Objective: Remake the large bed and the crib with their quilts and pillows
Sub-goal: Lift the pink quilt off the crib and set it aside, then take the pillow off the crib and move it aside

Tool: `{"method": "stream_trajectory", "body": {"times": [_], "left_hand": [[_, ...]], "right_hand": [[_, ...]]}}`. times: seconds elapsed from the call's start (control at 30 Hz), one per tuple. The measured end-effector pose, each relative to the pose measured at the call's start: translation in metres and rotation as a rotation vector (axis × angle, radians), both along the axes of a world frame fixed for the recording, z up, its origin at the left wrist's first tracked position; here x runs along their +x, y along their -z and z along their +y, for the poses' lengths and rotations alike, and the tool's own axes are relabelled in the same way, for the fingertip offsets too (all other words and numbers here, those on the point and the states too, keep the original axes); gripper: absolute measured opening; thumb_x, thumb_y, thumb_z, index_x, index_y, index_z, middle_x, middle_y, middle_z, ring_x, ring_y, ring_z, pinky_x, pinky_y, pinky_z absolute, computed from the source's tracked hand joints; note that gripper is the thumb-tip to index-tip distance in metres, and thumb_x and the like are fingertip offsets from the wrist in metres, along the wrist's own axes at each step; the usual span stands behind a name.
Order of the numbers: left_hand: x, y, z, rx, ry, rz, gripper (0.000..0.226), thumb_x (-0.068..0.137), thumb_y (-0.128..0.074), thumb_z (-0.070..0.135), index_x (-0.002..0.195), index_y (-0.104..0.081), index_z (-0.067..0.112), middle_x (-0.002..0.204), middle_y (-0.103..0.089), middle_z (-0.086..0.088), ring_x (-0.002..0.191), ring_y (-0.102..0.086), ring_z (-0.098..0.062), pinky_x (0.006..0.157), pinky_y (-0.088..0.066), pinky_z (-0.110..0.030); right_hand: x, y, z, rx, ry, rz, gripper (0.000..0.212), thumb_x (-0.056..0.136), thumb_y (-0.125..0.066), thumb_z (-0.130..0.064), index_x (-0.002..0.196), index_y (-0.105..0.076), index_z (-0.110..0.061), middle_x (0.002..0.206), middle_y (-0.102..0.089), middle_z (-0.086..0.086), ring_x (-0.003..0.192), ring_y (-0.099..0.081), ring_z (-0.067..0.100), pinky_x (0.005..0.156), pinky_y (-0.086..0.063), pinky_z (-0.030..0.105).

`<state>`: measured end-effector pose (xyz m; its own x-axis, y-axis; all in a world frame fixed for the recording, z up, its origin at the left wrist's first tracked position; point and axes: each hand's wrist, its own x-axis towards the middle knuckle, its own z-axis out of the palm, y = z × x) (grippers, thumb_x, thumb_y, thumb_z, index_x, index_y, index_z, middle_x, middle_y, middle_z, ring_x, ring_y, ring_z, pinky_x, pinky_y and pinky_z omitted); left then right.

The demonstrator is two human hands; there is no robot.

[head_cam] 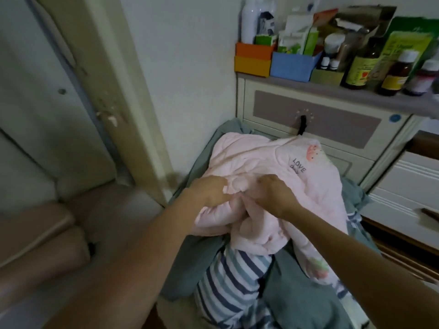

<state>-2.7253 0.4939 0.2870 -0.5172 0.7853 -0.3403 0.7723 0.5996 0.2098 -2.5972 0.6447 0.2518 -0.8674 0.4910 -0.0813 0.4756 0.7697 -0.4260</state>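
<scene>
Both hands are clamped on the pink quilt (268, 167) at the centre of the frame, the left hand (209, 191) and right hand (273, 193) close together with fingers curled into a bunched fold. The quilt lies crumpled on a green sheet (297, 293) and a striped cloth (228, 276), below the cluttered shelf (332, 91) at upper right. To do this well, I would find two corners, draw the hands apart and lift before spreading it flat.
</scene>
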Motion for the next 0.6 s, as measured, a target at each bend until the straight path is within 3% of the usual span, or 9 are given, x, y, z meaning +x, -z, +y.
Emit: {"method": "stream_trajectory", "body": {"times": [0.13, 0.2, 0.3, 0.37, 0.5, 0.6], "left_hand": [[0.031, -0.012, -0.113, -0.041, -0.207, 0.056, 0.044, 0.091, -0.054, 0.046, 0.12, -0.06, 0.014, 0.124, -0.061, -0.01, 0.108, -0.058, -0.026, 0.092, -0.047, -0.037], [0.056, -0.014, -0.18, -0.002, -0.377, 0.096, 0.043, 0.092, -0.055, 0.042, 0.126, -0.058, 0.016, 0.128, -0.059, -0.007, 0.115, -0.056, -0.026, 0.098, -0.045, -0.038], [0.131, -0.018, -0.319, -0.083, -0.59, 0.018, 0.052, 0.098, -0.047, 0.04, 0.142, -0.041, 0.013, 0.145, -0.043, -0.007, 0.13, -0.044, -0.025, 0.098, -0.037, -0.026], [0.181, -0.014, -0.402, -0.1, -0.755, -0.039, 0.056, 0.099, -0.047, 0.039, 0.146, -0.035, 0.01, 0.146, -0.041, -0.006, 0.129, -0.045, -0.023, 0.098, -0.037, -0.024], [0.321, -0.013, -0.558, -0.191, -1.112, -0.041, 0.058, 0.095, -0.05, 0.045, 0.144, -0.039, 0.016, 0.145, -0.042, -0.002, 0.131, -0.042, -0.022, 0.108, -0.036, -0.032], [0.441, -0.021, -0.651, -0.24, -1.396, -0.045, 0.054, 0.093, -0.053, 0.047, 0.14, -0.044, 0.021, 0.144, -0.044, -0.001, 0.133, -0.04, -0.02, 0.107, -0.034, -0.032]], "right_hand": [[-0.005, -0.026, -0.094, 0.084, -0.357, -0.118, 0.049, 0.095, -0.053, -0.032, 0.139, -0.042, -0.014, 0.141, -0.046, 0.007, 0.125, -0.046, 0.024, 0.102, -0.033, 0.026], [-0.004, -0.033, -0.148, 0.141, -0.533, -0.158, 0.042, 0.097, -0.05, -0.028, 0.135, -0.046, -0.009, 0.137, -0.05, 0.01, 0.123, -0.048, 0.025, 0.098, -0.033, 0.023], [0.018, -0.032, -0.264, 0.169, -0.765, -0.257, 0.032, 0.091, -0.054, -0.023, 0.12, -0.054, -0.008, 0.126, -0.055, 0.012, 0.115, -0.053, 0.03, 0.091, -0.042, 0.033], [0.039, -0.03, -0.334, 0.202, -0.957, -0.278, 0.037, 0.093, -0.054, -0.026, 0.122, -0.054, -0.003, 0.128, -0.052, 0.014, 0.118, -0.051, 0.031, 0.095, -0.043, 0.037], [0.107, -0.026, -0.485, 0.23, -1.275, -0.223, 0.035, 0.093, -0.054, -0.023, 0.121, -0.06, -0.001, 0.128, -0.057, 0.016, 0.116, -0.055, 0.031, 0.098, -0.046, 0.04], [0.174, -0.024, -0.599, 0.201, -1.514, -0.196, 0.027, 0.092, -0.054, -0.02, 0.114, -0.062, -0.006, 0.12, -0.061, 0.011, 0.109, -0.057, 0.03, 0.086, -0.047, 0.035]]}}
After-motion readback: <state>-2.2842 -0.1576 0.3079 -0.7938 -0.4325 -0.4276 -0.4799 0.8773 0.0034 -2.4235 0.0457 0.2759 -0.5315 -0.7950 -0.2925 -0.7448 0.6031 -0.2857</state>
